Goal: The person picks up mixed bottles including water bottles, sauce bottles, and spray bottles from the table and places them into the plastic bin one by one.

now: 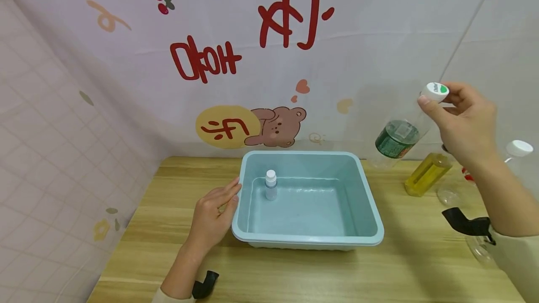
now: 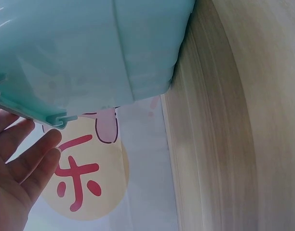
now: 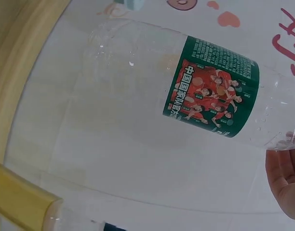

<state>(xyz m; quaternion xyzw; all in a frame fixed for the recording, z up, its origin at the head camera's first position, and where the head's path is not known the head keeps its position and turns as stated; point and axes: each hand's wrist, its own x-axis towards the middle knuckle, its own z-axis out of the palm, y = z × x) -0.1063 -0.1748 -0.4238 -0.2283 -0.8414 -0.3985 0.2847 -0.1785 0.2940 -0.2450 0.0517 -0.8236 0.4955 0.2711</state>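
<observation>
A clear plastic bottle (image 1: 396,139) with a green label hangs tilted in the air, right of the basin. My right hand (image 1: 471,116) grips it at the top, by its white cap (image 1: 434,91). In the right wrist view the green label (image 3: 212,86) carries a red picture, and the fingers (image 3: 285,178) show at the bottle's neck end. On the table sits a light blue basin (image 1: 307,239). My left hand (image 1: 214,214) rests against its left rim, fingers extended along the outside. Inside, at the left, a small bottle (image 1: 271,187) with a white cap stands upright.
Right of the basin, a bottle of yellow liquid (image 1: 427,174) leans on the wooden table (image 1: 177,200). Beyond it, partly behind my right arm, is a clear bottle with a white cap (image 1: 519,148). A printed cloth (image 1: 370,50) hangs behind the table.
</observation>
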